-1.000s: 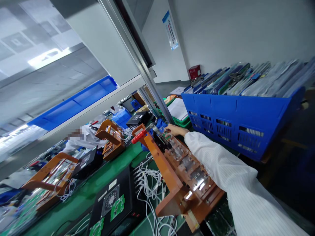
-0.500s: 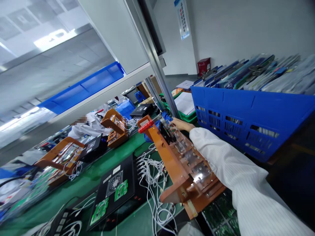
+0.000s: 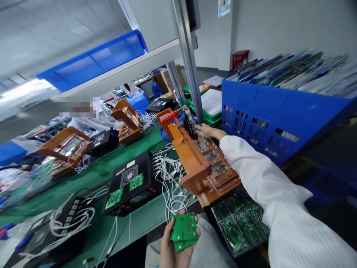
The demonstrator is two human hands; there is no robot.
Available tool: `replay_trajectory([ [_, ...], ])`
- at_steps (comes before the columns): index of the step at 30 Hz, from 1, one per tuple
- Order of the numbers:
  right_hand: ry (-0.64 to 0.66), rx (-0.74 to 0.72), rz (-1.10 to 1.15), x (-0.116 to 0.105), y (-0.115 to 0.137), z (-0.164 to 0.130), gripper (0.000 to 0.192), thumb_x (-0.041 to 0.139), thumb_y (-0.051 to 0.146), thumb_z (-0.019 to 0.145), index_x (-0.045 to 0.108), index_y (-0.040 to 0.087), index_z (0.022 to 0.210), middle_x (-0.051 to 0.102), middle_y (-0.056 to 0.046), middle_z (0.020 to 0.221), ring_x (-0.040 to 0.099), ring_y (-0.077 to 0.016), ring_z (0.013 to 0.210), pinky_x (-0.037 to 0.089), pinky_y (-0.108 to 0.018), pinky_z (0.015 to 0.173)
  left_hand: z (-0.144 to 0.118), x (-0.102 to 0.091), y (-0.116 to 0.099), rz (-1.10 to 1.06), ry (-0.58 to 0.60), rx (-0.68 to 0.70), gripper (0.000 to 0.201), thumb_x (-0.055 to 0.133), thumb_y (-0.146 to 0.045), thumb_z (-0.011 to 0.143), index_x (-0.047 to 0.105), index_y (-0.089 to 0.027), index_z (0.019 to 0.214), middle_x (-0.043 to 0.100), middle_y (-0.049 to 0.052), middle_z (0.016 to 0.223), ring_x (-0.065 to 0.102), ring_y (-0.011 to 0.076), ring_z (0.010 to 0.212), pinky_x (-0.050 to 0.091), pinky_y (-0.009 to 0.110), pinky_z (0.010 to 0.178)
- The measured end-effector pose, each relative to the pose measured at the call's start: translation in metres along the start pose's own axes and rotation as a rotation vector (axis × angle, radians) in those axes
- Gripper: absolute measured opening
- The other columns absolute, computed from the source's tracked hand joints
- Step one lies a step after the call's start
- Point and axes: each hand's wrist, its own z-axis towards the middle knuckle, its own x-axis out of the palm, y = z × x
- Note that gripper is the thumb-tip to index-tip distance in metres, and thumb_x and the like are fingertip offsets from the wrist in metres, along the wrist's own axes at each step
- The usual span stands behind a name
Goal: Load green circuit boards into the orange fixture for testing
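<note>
At the bottom middle, my left hand point(image 3: 180, 243) holds a small stack of green circuit boards point(image 3: 184, 227), the lower one sticking out askew. My right hand point(image 3: 210, 131) reaches to the far end of an orange test fixture point(image 3: 192, 160), beside its metal toggle clamp with a red handle point(image 3: 169, 116). Its fingertips are partly hidden there, so I cannot tell what they touch. Clear plates point(image 3: 219, 167) lie along the fixture bed. White cables point(image 3: 167, 167) run from the fixture side to a black box point(image 3: 131, 186), on which two green boards point(image 3: 136, 181) rest.
A tray of circuit boards point(image 3: 237, 223) sits below the fixture. To the right stands a blue basket point(image 3: 259, 111) full of clipboards. A metal post point(image 3: 191, 67) rises behind the fixture. Further orange fixtures point(image 3: 65, 145) and a person in white point(image 3: 86, 121) are across the green bench point(image 3: 111, 169).
My left hand has come into view at the bottom with the circuit boards. The camera view has tilted down, showing more of the board tray. My right hand stays by the clamp.
</note>
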Motion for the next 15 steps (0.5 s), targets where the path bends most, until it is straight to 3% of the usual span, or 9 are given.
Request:
replay_trajectory([
  [2, -0.115, 0.055, 0.037, -0.026, 0.011, -0.056, 0.033, 0.058, 0.027, 0.097, 0.065, 0.018, 0.128, 0.064, -0.016, 0.117, 0.060, -0.0286, 0.111, 0.046, -0.040, 0.097, 0.001, 0.007, 0.003, -0.008, 0.015, 0.009, 0.031, 0.054, -0.031, 0.096, 0.074, -0.013, 0.112, 0.073, 0.018, 0.113, 0.065, 0.0323, 0.117, 0.048, 0.048, 0.103],
  [4, -0.394, 0.184, 0.120, -0.044, 0.031, -0.135, 0.026, 0.056, 0.032, 0.098, 0.071, 0.018, 0.114, 0.068, -0.012, 0.106, 0.064, -0.0262, 0.099, 0.048, -0.039, 0.095, 0.000, 0.019, 0.005, -0.014, 0.024, 0.046, 0.030, 0.054, -0.031, 0.096, 0.073, -0.013, 0.110, 0.074, 0.017, 0.113, 0.065, 0.0333, 0.117, 0.046, 0.052, 0.105],
  [6, -0.654, 0.344, 0.246, -0.045, 0.062, -0.219, 0.025, 0.051, 0.040, 0.100, 0.070, 0.024, 0.105, 0.070, -0.008, 0.097, 0.066, -0.0244, 0.091, 0.051, -0.038, 0.089, -0.001, 0.033, 0.008, -0.009, 0.034, 0.082, 0.031, 0.054, -0.032, 0.096, 0.071, -0.013, 0.115, 0.073, 0.017, 0.113, 0.065, 0.0332, 0.117, 0.045, 0.053, 0.105],
  [7, -0.723, 0.396, 0.303, -0.040, 0.081, -0.257, 0.024, 0.050, 0.042, 0.100, 0.069, 0.027, 0.101, 0.069, -0.007, 0.095, 0.066, -0.0240, 0.091, 0.052, -0.037, 0.089, -0.001, 0.039, 0.010, -0.002, 0.041, 0.091, 0.033, 0.053, -0.032, 0.097, 0.069, -0.013, 0.118, 0.073, 0.016, 0.114, 0.064, 0.0329, 0.118, 0.045, 0.053, 0.106],
  [8, -0.680, 0.398, 0.369, -0.031, 0.101, -0.289, 0.021, 0.051, 0.043, 0.099, 0.069, 0.030, 0.101, 0.069, -0.006, 0.093, 0.066, -0.0235, 0.090, 0.053, -0.036, 0.087, 0.000, 0.045, 0.013, 0.007, 0.050, 0.093, 0.035, 0.053, -0.033, 0.097, 0.067, -0.014, 0.122, 0.073, 0.016, 0.115, 0.064, 0.0323, 0.119, 0.044, 0.053, 0.107],
  [10, -0.438, 0.307, 0.494, -0.006, 0.138, -0.329, 0.021, 0.057, 0.043, 0.096, 0.066, 0.035, 0.113, 0.067, -0.005, 0.096, 0.066, -0.0225, 0.087, 0.057, -0.033, 0.074, 0.002, 0.053, 0.020, 0.027, 0.072, 0.079, 0.036, 0.052, -0.033, 0.098, 0.065, -0.016, 0.126, 0.071, 0.014, 0.120, 0.063, 0.0308, 0.120, 0.043, 0.051, 0.108],
  [12, -0.244, 0.243, 0.570, 0.020, 0.164, -0.340, 0.036, 0.063, 0.042, 0.092, 0.060, 0.039, 0.127, 0.064, -0.004, 0.104, 0.065, -0.0203, 0.084, 0.059, -0.031, 0.072, 0.004, 0.054, 0.029, 0.035, 0.082, 0.068, 0.033, 0.055, -0.032, 0.097, 0.067, -0.018, 0.125, 0.070, 0.012, 0.124, 0.063, 0.0296, 0.121, 0.042, 0.048, 0.110],
  [15, -0.225, 0.259, 0.633, 0.039, 0.175, -0.329, 0.038, 0.066, 0.038, 0.089, 0.060, 0.039, 0.127, 0.061, -0.003, 0.115, 0.065, -0.0190, 0.095, 0.060, -0.029, 0.078, 0.009, 0.048, 0.041, 0.022, 0.059, 0.079, 0.030, 0.063, -0.031, 0.092, 0.071, -0.022, 0.120, 0.071, 0.009, 0.124, 0.061, 0.0297, 0.123, 0.041, 0.047, 0.111],
])
